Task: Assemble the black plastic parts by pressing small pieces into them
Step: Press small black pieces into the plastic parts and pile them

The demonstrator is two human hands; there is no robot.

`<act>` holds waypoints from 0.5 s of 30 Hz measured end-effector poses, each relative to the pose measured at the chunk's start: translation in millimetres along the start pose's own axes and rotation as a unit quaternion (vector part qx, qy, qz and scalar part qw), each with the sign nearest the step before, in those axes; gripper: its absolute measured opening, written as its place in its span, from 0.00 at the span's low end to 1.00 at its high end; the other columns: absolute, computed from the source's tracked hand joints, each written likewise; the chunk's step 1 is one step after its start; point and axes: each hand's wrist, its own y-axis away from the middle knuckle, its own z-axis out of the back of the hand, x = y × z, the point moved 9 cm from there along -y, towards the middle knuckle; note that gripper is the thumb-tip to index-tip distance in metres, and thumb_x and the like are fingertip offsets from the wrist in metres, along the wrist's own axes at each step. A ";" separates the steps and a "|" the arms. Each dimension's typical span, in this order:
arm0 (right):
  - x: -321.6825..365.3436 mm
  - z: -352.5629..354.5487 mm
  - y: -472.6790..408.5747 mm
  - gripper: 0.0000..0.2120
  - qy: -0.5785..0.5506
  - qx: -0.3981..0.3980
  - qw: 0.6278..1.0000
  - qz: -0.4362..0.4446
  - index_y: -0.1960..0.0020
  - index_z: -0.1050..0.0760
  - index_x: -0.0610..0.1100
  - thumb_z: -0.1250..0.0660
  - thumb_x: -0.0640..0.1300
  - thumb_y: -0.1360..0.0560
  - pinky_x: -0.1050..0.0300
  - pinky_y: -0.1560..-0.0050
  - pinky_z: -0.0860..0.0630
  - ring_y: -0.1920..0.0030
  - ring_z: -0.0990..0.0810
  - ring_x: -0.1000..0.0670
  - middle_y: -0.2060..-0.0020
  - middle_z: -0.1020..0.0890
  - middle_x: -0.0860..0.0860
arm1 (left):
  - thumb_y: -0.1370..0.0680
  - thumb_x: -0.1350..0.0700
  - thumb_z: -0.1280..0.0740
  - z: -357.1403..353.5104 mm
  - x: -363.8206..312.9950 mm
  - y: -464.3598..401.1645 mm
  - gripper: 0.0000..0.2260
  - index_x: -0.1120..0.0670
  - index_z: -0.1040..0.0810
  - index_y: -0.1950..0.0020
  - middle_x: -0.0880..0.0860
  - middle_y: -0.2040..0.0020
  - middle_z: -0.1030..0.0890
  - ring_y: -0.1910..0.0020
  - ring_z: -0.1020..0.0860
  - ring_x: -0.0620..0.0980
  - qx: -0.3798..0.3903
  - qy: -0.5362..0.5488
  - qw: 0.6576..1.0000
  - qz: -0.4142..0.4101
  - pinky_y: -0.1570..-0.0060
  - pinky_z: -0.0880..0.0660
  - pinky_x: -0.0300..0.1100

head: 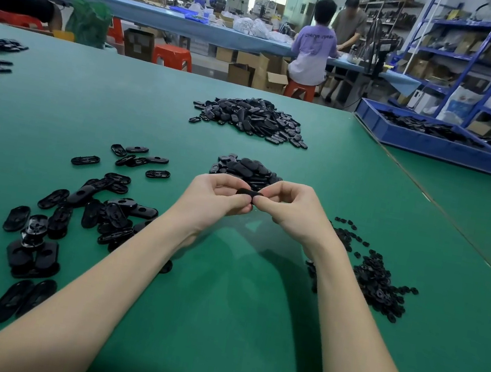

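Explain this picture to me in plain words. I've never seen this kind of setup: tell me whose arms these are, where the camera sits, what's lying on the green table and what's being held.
There is no machine here. A person wears a camera on the head, so you look down along their bare arms. The left hand and right hand together pinch one black oval part above the green table. On the table lie scattered oval parts to the left, two piles of them ahead, and a heap of small black pieces to the right. A blue tray holds more parts.
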 end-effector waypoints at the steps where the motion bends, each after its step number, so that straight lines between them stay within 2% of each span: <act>1: -0.3 -0.4 0.1 0.04 0.005 -0.004 1.000 -0.002 0.57 0.19 0.44 0.24 0.40 0.26 0.69 0.70 0.33 0.74 0.31 0.60 0.74 0.25 0.59 | 0.25 0.69 0.28 -0.3 -0.2 0.2 0.07 0.59 0.18 0.52 0.56 0.59 0.14 0.61 0.15 0.49 0.000 -0.012 1.000 -0.004 0.56 0.19 0.35; 5: -1.6 -1.3 1.2 0.05 0.014 -0.006 1.000 -0.007 0.58 0.20 0.44 0.24 0.41 0.26 0.70 0.72 0.35 0.75 0.32 0.60 0.74 0.25 0.58 | 0.25 0.65 0.27 0.2 -3.4 -1.0 0.07 0.55 0.18 0.52 0.56 0.58 0.13 0.59 0.15 0.49 -0.006 -0.092 0.995 -0.022 0.48 0.19 0.40; 8: -2.7 -0.8 0.7 0.07 0.028 -0.016 0.999 -0.005 0.60 0.21 0.46 0.24 0.42 0.26 0.70 0.72 0.34 0.75 0.31 0.60 0.75 0.25 0.60 | 0.25 0.65 0.27 1.0 -1.1 -1.7 0.06 0.55 0.18 0.52 0.55 0.59 0.13 0.59 0.14 0.50 -0.016 -0.095 0.995 -0.015 0.46 0.20 0.42; 15: -3.0 -8.6 0.7 0.08 0.039 -0.028 0.999 0.010 0.62 0.22 0.47 0.23 0.42 0.28 0.68 0.70 0.33 0.73 0.30 0.58 0.74 0.23 0.57 | 0.27 0.62 0.26 7.3 2.1 -3.8 0.06 0.52 0.18 0.53 0.52 0.60 0.13 0.54 0.14 0.52 -0.050 -0.148 0.988 -0.015 0.42 0.20 0.48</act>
